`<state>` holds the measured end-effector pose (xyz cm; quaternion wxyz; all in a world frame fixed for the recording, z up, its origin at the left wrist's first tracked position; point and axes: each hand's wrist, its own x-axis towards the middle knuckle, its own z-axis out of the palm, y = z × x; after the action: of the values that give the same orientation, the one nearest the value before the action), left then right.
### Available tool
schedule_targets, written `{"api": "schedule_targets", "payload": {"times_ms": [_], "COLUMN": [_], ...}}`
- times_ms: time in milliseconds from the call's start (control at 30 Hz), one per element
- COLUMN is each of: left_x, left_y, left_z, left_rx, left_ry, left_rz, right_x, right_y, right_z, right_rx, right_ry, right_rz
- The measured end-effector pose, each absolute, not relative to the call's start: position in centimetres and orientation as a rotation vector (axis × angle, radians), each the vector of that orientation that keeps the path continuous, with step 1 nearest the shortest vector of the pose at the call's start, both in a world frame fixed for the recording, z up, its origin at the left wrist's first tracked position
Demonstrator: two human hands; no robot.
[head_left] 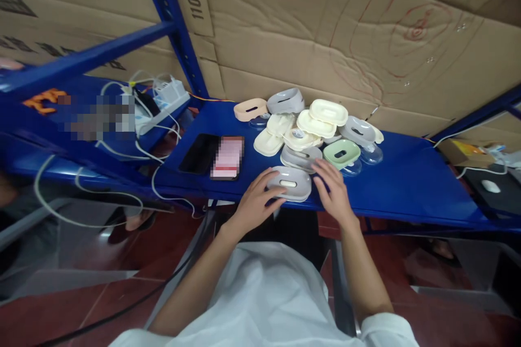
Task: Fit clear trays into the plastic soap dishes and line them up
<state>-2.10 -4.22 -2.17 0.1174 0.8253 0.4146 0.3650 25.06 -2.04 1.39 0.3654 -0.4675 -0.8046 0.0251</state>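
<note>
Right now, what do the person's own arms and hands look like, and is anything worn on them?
Both forearms are bare. The left hand and right hand wear no gloves, and no rings, watch or markings can be seen. A white sleeve ends near the right elbow, part of a white garment.

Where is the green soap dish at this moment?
In the head view, the green soap dish lies on the blue shelf, right of centre, just beyond the right hand, beside grey dishes.

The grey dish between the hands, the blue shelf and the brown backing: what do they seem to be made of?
Grey dish: probably moulded plastic, smooth, matt, with rounded edges and a slot in the top. Blue shelf: likely painted metal, given its even glossy coat and the matching blue upright. Brown backing: cardboard, matt, creased, with printed lettering. Left hand and right hand flank the dish.
</note>
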Motion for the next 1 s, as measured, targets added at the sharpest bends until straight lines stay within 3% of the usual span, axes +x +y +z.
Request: {"api": "schedule_targets", "payload": {"times_ms": [267, 467, 767, 1000], "left_x": [-4.9, -5.5, -5.5, -5.4], "left_y": [-2.7, -2.3, -2.4, -2.1], "left_z": [-1.2, -1.4, -1.2, -1.7], "left_rx": [2.377, 2.254, 2.036, 2.039], "left_ry": [1.250, 1.228, 1.372, 1.355], "left_rz": [1.109, 1.076, 0.951, 0.991], "right_x": [19.7, 19.1, 21.5, 19.7], "right_y": [6.8, 8.9, 3.9, 0.1], "right_z": [3.3, 2.6, 4.3, 1.7], "right_rx": [-1.471, -1.451, -1.188, -1.146], "right_ry": [-2.123, -2.043, -2.252, -2.272], "right_rz": [-0.202, -0.134, 0.000, 0.076]}}
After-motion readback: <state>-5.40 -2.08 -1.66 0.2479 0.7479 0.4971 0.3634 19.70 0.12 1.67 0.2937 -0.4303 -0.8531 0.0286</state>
